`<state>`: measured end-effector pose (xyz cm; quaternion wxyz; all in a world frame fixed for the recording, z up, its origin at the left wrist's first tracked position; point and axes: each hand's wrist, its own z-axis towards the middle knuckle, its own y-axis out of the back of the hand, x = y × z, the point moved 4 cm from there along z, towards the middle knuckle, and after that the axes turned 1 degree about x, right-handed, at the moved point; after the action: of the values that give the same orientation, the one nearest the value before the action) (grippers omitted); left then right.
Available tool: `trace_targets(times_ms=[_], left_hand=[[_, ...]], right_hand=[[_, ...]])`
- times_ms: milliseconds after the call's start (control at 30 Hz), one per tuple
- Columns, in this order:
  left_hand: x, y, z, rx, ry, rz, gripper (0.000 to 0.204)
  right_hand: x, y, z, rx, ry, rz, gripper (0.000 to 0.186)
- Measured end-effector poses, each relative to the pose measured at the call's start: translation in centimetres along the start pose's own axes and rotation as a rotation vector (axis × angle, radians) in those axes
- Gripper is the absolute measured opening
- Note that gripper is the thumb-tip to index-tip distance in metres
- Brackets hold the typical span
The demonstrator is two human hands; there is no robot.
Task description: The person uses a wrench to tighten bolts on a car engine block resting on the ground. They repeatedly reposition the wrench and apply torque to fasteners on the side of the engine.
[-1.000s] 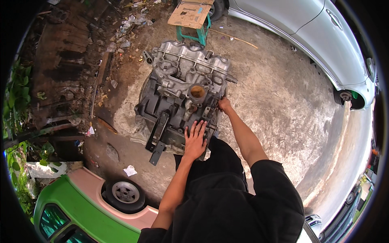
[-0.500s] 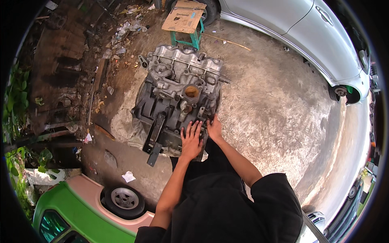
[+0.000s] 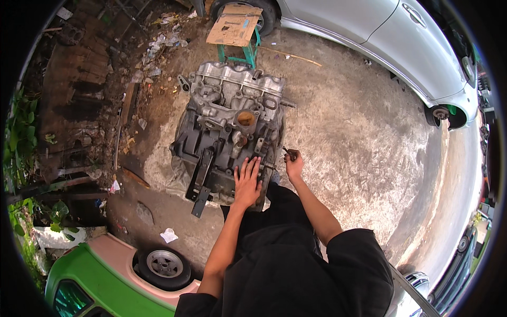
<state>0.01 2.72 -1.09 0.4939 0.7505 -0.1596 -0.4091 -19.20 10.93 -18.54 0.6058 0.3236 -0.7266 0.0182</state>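
A grey metal engine (image 3: 237, 95) fills the middle of the view, upright, with a ribbed silver cover at the far end, a round opening stained orange and a dark lower casing. A long black bracket (image 3: 202, 177) juts from its near left side. My left hand (image 3: 246, 185) lies open on the casing's near part, fingers spread. My right hand (image 3: 293, 165) is off the engine's right side, fingers curled on a small dark metal piece (image 3: 288, 152), too small to identify.
A teal stool (image 3: 251, 53) topped with cardboard stands behind the engine. A silver car (image 3: 364, 21) spans the upper right; a green-and-pink car (image 3: 95, 274) is at the lower left. Dark weathered wood (image 3: 74, 105), litter and plants line the left. A thin stick (image 3: 296, 57) lies on the concrete.
My right hand has moved down and outward from the engine's right side, with a small dark piece now showing in its fingers. My left hand stays on the engine. The view has shifted slightly.
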Motion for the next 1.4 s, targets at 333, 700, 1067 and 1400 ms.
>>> trace_targets(times_ms=[333,700,1067,1400], left_hand=[[0.9,-0.6,-0.6,-0.111,0.059,-0.022,0.088],[1.2,-0.8,-0.2,0.005,0.087,-0.022,0.098],[1.3,-0.7,0.0,0.044,0.073,-0.056,0.106],[1.2,-0.4,0.2,0.052,0.070,-0.087,0.112]], right_hand=[[1.5,0.5,2.6,0.095,-0.143,0.178,0.024],[-2.4,-5.2,8.1,0.326,-0.219,-0.271,0.043],[-3.0,-9.2,11.3,0.560,-0.337,-0.283,0.046],[2.5,-8.5,9.9,0.535,-0.519,-0.088,0.031]])
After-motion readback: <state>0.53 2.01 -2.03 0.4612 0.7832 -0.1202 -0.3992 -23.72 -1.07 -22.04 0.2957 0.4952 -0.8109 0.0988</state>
